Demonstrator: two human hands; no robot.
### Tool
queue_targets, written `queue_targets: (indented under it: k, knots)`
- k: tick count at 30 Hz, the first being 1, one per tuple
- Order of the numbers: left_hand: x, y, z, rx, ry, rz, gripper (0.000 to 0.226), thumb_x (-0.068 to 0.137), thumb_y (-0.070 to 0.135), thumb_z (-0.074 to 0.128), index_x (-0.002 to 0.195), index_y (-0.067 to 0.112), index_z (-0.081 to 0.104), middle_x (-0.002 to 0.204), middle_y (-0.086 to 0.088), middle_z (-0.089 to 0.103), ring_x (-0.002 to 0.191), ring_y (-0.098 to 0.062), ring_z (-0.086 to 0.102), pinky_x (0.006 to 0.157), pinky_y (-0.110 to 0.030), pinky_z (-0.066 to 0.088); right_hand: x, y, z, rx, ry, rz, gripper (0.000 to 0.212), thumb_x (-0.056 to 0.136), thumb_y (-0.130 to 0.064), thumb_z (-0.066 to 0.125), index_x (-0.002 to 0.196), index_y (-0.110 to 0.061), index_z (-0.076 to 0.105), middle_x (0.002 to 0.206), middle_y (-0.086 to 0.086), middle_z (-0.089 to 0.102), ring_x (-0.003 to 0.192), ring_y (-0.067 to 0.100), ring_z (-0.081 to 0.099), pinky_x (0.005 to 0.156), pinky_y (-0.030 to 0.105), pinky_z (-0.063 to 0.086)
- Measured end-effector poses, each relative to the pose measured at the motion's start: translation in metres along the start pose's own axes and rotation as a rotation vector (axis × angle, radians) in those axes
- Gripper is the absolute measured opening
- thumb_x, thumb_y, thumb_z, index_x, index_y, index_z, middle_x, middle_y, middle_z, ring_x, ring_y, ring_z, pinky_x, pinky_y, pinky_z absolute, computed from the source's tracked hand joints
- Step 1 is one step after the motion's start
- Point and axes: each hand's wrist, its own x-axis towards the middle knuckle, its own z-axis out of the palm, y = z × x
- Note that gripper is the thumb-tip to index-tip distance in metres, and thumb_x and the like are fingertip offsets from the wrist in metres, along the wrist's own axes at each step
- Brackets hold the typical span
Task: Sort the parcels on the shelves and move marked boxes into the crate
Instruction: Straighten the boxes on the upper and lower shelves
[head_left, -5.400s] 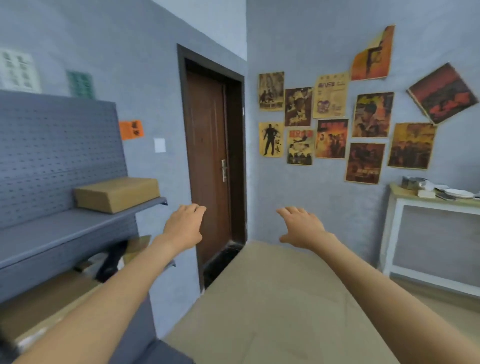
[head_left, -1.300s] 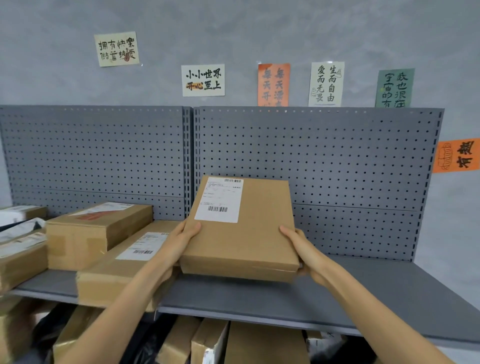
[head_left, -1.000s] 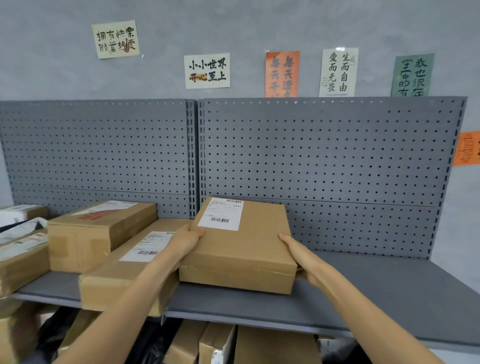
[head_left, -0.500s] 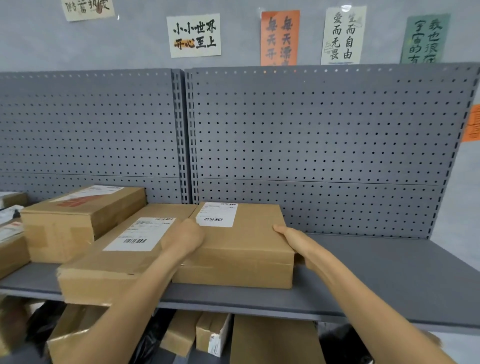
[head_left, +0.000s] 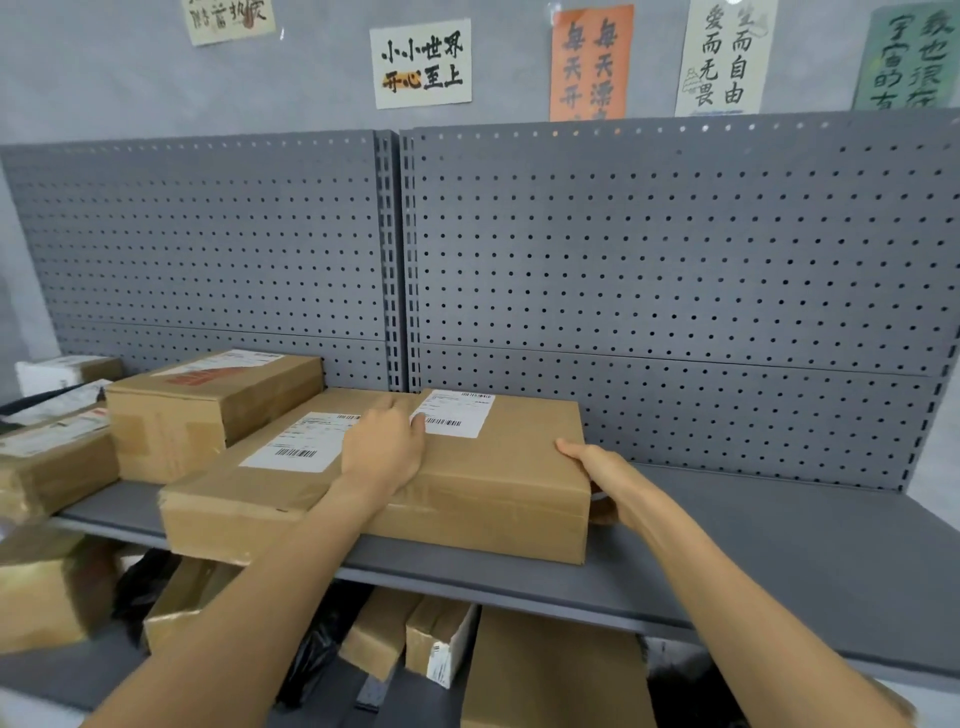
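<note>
Tilted up a second ago, the flat brown cardboard box (head_left: 511, 480) now lies flat on the grey metal shelf (head_left: 779, 545). The left hand (head_left: 387, 449) rests spread on top, and the right hand (head_left: 597, 470) keeps its grip pinching the right edge (fingers hidden). Shelved, so probably unmarked.

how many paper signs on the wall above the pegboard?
5, left to right: beige sign, white sign, orange sign, cream sign, green sign at the right edge. More may sit out of frame.
</note>
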Motion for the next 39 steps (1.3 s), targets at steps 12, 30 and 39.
queue_targets:
  k: [12, 30, 39]
  knots:
    - [-0.039, -0.065, -0.121, 0.148, -0.248, 0.137, 0.071, 0.090, 0.040, 0.056, 0.150, 0.027, 0.021, 0.149, -0.003, 0.041, 0.132, -0.024, 0.041, 0.104, -0.041, 0.038, -0.048, -0.032, 0.020, -0.399, -0.039, -0.676, 0.067, 0.086, -0.034, 0.067, 0.145, -0.030, 0.036, 0.150, -0.001, 0.038, 0.141, 0.022, 0.025, 0.105, 0.036, 0.031]
    - [-0.169, -0.381, -0.246, 0.367, -0.398, -0.065, 0.093, 0.079, 0.044, 0.069, 0.151, 0.018, 0.016, 0.151, -0.010, 0.034, 0.134, -0.032, 0.033, 0.105, -0.043, 0.036, -0.233, -0.043, 0.398, -1.318, -0.107, -1.033, 0.075, 0.084, -0.038, 0.059, 0.149, -0.027, 0.024, 0.151, 0.004, 0.034, 0.136, 0.030, 0.029, 0.106, 0.045, 0.030]
    - [-0.191, -0.514, -0.222, 0.361, -0.513, -0.144, 0.089, 0.080, 0.046, 0.069, 0.150, 0.019, 0.020, 0.150, -0.007, 0.035, 0.132, -0.031, 0.037, 0.102, -0.043, 0.036, -0.206, 0.006, 0.528, -1.317, -0.229, -0.895, 0.078, 0.084, -0.037, 0.063, 0.150, -0.024, 0.024, 0.150, 0.006, 0.035, 0.135, 0.031, 0.032, 0.103, 0.045, 0.036]
